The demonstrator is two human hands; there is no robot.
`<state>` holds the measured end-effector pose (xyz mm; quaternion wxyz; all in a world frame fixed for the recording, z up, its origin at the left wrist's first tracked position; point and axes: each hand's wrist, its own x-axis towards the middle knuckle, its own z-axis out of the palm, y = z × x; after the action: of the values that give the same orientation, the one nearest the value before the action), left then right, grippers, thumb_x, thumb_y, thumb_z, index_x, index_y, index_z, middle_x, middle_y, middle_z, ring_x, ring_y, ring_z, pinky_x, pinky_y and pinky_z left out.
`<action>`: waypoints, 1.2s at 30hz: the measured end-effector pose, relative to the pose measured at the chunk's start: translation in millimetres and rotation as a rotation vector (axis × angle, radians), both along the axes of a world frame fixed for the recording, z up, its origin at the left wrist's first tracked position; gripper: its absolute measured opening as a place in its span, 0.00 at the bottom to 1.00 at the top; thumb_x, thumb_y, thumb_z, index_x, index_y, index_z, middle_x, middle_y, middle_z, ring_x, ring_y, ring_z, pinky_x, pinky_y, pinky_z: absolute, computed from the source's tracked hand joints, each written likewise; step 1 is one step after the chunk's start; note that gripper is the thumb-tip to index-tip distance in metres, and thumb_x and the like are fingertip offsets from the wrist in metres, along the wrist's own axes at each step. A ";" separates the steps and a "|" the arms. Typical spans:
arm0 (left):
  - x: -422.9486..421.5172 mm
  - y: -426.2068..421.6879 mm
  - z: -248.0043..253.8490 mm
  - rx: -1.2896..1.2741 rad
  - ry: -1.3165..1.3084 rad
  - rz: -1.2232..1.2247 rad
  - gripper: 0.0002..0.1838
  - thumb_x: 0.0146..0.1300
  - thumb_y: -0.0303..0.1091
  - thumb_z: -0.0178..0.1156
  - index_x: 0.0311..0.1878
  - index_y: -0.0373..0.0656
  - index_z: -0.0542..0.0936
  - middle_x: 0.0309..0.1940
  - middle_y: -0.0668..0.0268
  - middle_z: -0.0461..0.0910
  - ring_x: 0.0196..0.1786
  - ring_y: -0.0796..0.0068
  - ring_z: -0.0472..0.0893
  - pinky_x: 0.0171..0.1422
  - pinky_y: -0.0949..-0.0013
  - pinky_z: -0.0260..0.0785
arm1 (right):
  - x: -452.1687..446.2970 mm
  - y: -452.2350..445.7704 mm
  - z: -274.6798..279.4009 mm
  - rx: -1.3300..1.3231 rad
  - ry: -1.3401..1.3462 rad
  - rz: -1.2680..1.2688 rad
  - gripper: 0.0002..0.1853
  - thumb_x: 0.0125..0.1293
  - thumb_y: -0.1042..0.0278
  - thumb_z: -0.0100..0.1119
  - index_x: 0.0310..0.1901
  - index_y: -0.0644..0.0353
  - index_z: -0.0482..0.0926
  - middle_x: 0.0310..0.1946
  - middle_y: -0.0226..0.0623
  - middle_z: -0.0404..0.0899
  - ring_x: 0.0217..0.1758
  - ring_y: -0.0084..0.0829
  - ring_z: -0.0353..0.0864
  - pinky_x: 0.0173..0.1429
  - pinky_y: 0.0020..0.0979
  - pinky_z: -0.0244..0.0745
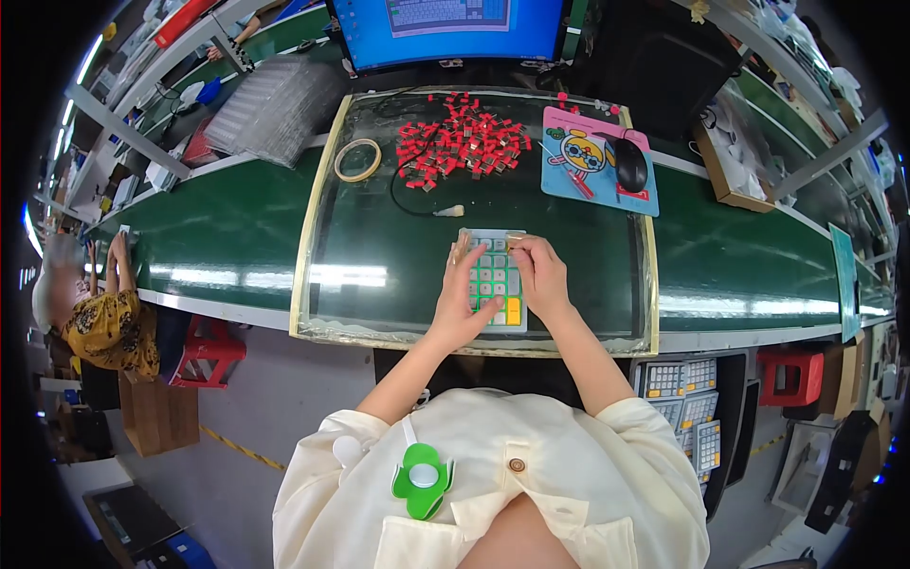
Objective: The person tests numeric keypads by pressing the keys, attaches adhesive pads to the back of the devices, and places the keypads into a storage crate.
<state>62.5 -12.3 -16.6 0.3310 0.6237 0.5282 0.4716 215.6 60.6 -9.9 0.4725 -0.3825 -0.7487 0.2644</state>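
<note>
A numeric keypad (498, 276) with pale keys, one yellow key and green light between the keys lies on the dark work mat. My left hand (460, 302) grips its left side, fingers along the upper left edge and thumb over the lower keys. At the keypad's upper right corner, my right hand (541, 275) has its fingertips bent and drawn together over the keys. Whatever is between those fingertips is hidden. Just above the keypad lies the pale connector (450, 211) of a black cable.
Many small red-capped pieces (464, 140) lie heaped behind the keypad, beside a tape roll (357, 160). A black mouse (630, 166) rests on a colourful mouse pad (559, 180). A monitor (455, 33) stands behind. More keypads (700, 410) fill a bin at lower right. Another person (114, 327) sits far left.
</note>
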 end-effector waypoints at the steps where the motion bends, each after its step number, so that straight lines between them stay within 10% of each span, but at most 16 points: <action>1: 0.3 -0.3 0.4 0.014 0.004 0.004 0.40 0.52 0.33 0.63 0.68 0.43 0.58 0.72 0.44 0.45 0.74 0.42 0.43 0.75 0.51 0.38 | -0.5 0.7 0.6 0.010 0.004 -0.003 0.05 0.64 0.71 0.56 0.40 0.60 0.73 0.39 0.42 0.79 0.38 0.43 0.81 0.39 0.35 0.77; 36: 3.2 -2.1 -0.3 -0.035 -0.129 0.011 0.42 0.52 0.30 0.64 0.69 0.39 0.54 0.68 0.44 0.51 0.72 0.47 0.52 0.72 0.55 0.47 | 0.0 0.6 -4.9 -0.106 0.078 0.004 0.05 0.64 0.72 0.55 0.40 0.61 0.74 0.39 0.41 0.79 0.39 0.40 0.81 0.41 0.31 0.75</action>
<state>65.7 -14.5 -17.0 0.3725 0.5831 0.5177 0.5032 215.6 61.2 -14.8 0.4797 -0.3950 -0.7154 0.3194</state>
